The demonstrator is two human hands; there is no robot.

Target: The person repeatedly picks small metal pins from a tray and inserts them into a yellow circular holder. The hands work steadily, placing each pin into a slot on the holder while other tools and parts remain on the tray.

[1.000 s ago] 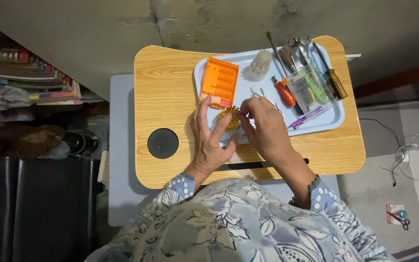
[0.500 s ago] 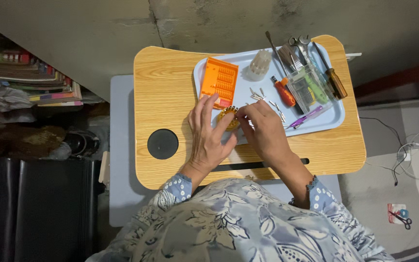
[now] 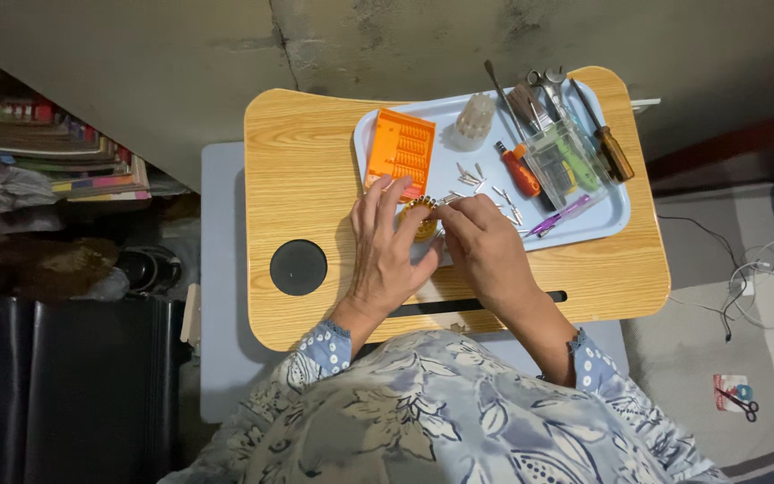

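My left hand (image 3: pixel 389 244) grips a small round yellow bit holder (image 3: pixel 420 215) over the near edge of the pale blue tray (image 3: pixel 604 218). My right hand (image 3: pixel 484 247) pinches a small metal bit at the holder's top rim. Several loose silver bits (image 3: pixel 485 185) lie on the tray just beyond my fingers. An orange rectangular bit case (image 3: pixel 399 151) lies on the tray's left end, right behind my left hand.
The tray sits on a wooden lap desk (image 3: pixel 306 170) with a black round cup recess (image 3: pixel 297 267). On the tray's right are a red-handled screwdriver (image 3: pixel 519 169), a clear box (image 3: pixel 564 159), other screwdrivers (image 3: pixel 609 143), a purple pen (image 3: pixel 561 216) and a translucent ribbed cap (image 3: pixel 474 120). Books (image 3: pixel 64 152) are stacked on the left.
Both hands stay on the yellow holder; my fingers have shifted slightly around its rim. The tray and tools have not moved.
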